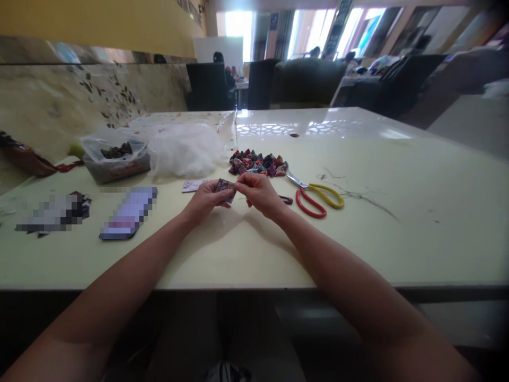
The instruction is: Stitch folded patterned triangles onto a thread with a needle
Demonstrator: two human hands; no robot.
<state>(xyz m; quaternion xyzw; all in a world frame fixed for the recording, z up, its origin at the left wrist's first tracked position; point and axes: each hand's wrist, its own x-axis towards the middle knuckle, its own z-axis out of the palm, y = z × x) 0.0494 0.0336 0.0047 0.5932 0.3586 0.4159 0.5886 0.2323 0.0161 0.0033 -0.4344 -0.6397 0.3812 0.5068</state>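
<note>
Over the table, my left hand (203, 204) is closed on a small dark patterned fabric piece (225, 189), thumb on top. My right hand (258, 192) is pinched at the right edge of this piece; a thin sliver shows below its fingers, too fine to identify. Just beyond the hands lies a cluster of small folded multicoloured fabric pieces (258, 163). A pale patterned fabric piece (194, 185) lies behind my left hand. To the right rest scissors (312, 193) with one red and one yellow handle. A small dark looped object (287, 200) is partly hidden by my right hand.
White fluffy stuffing (186, 151) stands beside a plastic bag (115, 164) with dark contents. A phone (129, 212) and a blurred-out stack (55, 212) lie at left. Loose threads (358, 196) trail across the right. Chairs (308, 82) and people are beyond the table.
</note>
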